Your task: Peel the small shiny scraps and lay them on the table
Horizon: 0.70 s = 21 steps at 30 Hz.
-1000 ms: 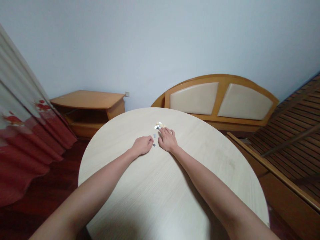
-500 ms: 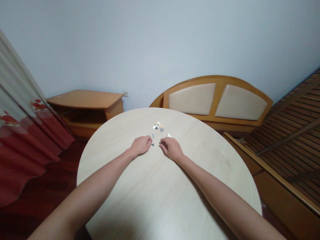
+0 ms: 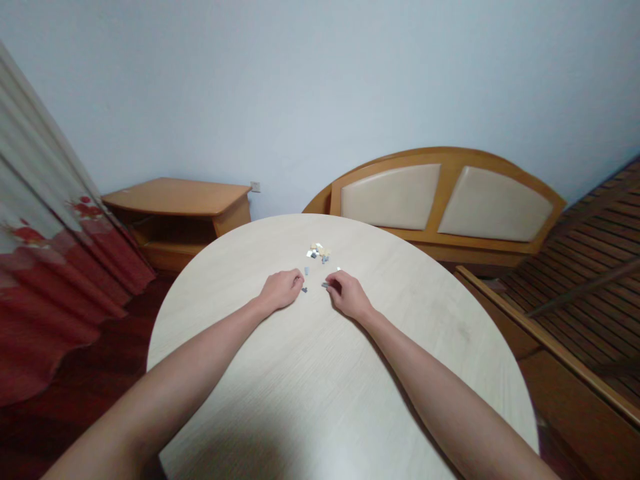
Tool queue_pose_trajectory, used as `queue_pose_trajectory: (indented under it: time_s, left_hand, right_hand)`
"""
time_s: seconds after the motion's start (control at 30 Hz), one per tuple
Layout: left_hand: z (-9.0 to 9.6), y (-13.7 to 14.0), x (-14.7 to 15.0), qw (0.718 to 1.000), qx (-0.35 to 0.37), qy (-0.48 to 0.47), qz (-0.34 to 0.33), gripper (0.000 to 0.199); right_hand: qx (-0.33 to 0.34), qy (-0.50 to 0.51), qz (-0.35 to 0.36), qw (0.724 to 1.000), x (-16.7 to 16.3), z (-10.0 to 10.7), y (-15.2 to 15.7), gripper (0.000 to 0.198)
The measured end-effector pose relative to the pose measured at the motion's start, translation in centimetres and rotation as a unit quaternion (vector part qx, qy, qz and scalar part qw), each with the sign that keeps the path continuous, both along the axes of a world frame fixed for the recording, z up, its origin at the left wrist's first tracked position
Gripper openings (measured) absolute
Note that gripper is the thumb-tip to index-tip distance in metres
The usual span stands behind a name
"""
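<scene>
My right hand (image 3: 349,295) is closed in a pinch over the round table's middle, its thumb and fingertips on a small flat grey piece (image 3: 325,285). To its left rests my left hand (image 3: 283,291), fingers curled together; what they hold, if anything, is hidden. A small dark piece (image 3: 305,290) lies right beside those fingertips. Just beyond them is a light grey piece (image 3: 307,271), and a white piece (image 3: 339,269) shows behind my right hand. Farther off lies a loose pile of small white, tan and grey pieces (image 3: 320,253), too small to name.
The round pale wooden table (image 3: 280,393) bears both forearms. Past its edge stand a low wooden cabinet (image 3: 185,197) at left and a padded headboard (image 3: 390,197) at right. A red and white curtain (image 3: 50,287) hangs far left; a slatted wooden frame (image 3: 590,267) leans at right.
My right hand has shifted slightly right, away from my left, and the grey piece in its fingertips now shows more. My left hand is nearly still. The view has turned a little.
</scene>
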<state>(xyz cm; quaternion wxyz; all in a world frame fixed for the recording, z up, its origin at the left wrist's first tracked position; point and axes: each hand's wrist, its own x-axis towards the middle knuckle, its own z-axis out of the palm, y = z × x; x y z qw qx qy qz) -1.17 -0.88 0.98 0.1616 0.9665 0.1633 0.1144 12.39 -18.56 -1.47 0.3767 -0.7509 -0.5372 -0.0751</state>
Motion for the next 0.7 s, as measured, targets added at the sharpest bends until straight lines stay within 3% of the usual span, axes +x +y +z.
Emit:
queue_pose_trajectory:
  time_s: [0.1,0.27,0.43,0.7]
  left_hand:
    - [0.0,-0.3,0.1,0.999,-0.018,-0.03,-0.01,0.028]
    - [0.1,-1.1,-0.1,0.988,-0.031,-0.112,-0.104,0.031]
    - [0.2,-1.5,-0.2,0.981,-0.025,-0.109,-0.158,0.026]
    - [-0.1,-1.4,-0.1,0.976,-0.041,-0.129,-0.17,0.027]
  right_hand:
    - [0.024,0.008,0.011,1.0,-0.2,0.1,0.0,0.012]
    - [0.069,0.003,0.059,0.996,-1.5,1.0,-0.2,0.017]
    - [0.095,-0.009,0.103,0.99,-2.7,1.5,-0.2,0.018]
    - [0.028,-0.029,0.065,0.997,-1.8,0.8,-0.2,0.016]
